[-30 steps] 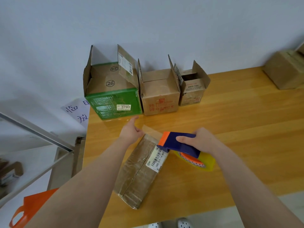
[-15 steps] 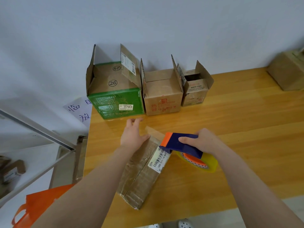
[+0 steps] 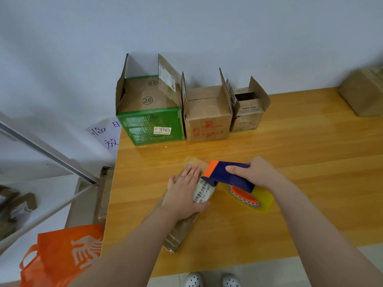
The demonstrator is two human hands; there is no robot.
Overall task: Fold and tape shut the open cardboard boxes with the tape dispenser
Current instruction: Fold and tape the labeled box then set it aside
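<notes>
Head view. Light wooden table [image 3: 310,172] carries everything. Three open-flapped cartons at 12 o'clock against the wall: large green-fronted cardboard box [image 3: 151,129], mid-size brown cardboard box [image 3: 207,125], small brown cardboard box [image 3: 246,119]. I judge all three are waiting their turn.

Step in hand is the flat brown cardboard parcel [image 3: 178,233] at 6 o'clock from them, long axis roughly 1 to 7 o'clock. Blue-and-orange tape dispenser [image 3: 226,177] with its yellowish clear tape roll [image 3: 259,198] sits at the parcel's far end. A clear tape tail [image 3: 194,161] seems to run past that end.

I'd tilt the blade down hard for a clean cut. Then wrap the tail over the edge and rub it flat from the seam outward. I'd load the parcel with the palm so it can't skate.

Left hand [image 3: 184,189]: palm down on the parcel top, fingers straight and together pointing 12 o'clock, thumb spread toward 4, holding nothing. Right hand [image 3: 257,172]: enters from 4 o'clock, fingers curled over the dispenser body, gripping it firmly.
</notes>
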